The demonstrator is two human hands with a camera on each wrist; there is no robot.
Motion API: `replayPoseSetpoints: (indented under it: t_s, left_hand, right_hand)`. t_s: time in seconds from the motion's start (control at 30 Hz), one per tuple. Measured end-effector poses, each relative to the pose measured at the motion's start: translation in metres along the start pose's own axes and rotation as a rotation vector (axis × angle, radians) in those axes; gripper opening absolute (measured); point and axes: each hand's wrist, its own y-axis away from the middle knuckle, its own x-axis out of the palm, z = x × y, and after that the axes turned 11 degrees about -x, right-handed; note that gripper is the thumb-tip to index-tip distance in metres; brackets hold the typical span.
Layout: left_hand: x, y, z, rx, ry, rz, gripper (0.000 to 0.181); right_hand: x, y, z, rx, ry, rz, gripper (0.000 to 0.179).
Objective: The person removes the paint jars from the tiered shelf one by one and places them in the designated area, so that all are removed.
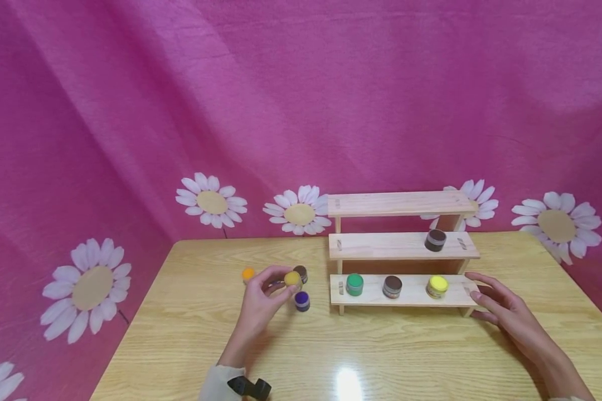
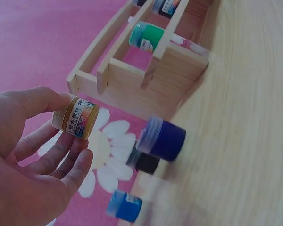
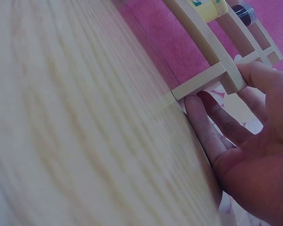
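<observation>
My left hand (image 1: pixel 262 298) pinches a small ochre paint jar (image 1: pixel 293 279) between thumb and fingers, above the table. Its printed label faces the camera in the left wrist view, where the jar (image 2: pixel 79 117) lies tilted in the grip. At the right end of the three-tier wooden rack (image 1: pixel 403 246), my right hand (image 1: pixel 506 309) grips the lowest shelf, thumb on the board and fingers by the leg. That shelf bears a green jar (image 1: pixel 354 284), a dark brown jar (image 1: pixel 392 287) and a yellow jar (image 1: pixel 437 287). Another dark jar (image 1: pixel 435 240) stands on the middle shelf.
Close to my left hand on the wooden table (image 1: pixel 190 345) stand a purple jar (image 1: pixel 302 301), a dark jar (image 1: pixel 301 273) and an orange jar (image 1: pixel 248 274). A blue jar (image 2: pixel 125 205) shows in the left wrist view. Behind the table hangs a pink flowered cloth (image 1: pixel 301 111).
</observation>
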Motion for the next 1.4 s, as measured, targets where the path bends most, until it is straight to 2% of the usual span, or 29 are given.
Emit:
replayPoseSetpoints:
  t_s: [0.23,0.4,0.67,0.83,0.97,1.2,1.4]
  left_hand:
    - [-0.010,0.002,0.015,-0.028,-0.014,-0.048,0.034]
    - [-0.017,0.000,0.024,-0.081,-0.064,-0.068,0.032]
    - [-0.023,-0.002,0.037,-0.126,-0.075,-0.049,0.033]
    - [-0.029,-0.003,0.045,-0.124,-0.081,-0.033,0.031]
    - [-0.032,-0.003,0.048,-0.127,-0.104,-0.022,0.029]
    - [-0.038,-0.002,0.049,-0.141,-0.079,0.004,0.030]
    - [-0.040,-0.003,0.050,-0.156,-0.098,0.016,0.031]
  right_hand:
    - [-0.001,0.001,-0.002,0.006,0.007,0.000,0.049]
    - [-0.001,0.000,-0.002,-0.005,0.001,0.000,0.048]
    - [-0.002,0.001,-0.002,-0.027,0.026,0.003,0.048]
    - [-0.001,0.000,-0.002,-0.028,0.024,0.006,0.048]
    - [0.000,0.000,-0.001,-0.029,0.008,0.004,0.048]
    - [0.001,0.000,0.000,-0.034,-0.007,0.008,0.048]
    - [0.000,0.000,0.000,-0.017,-0.004,0.006,0.048]
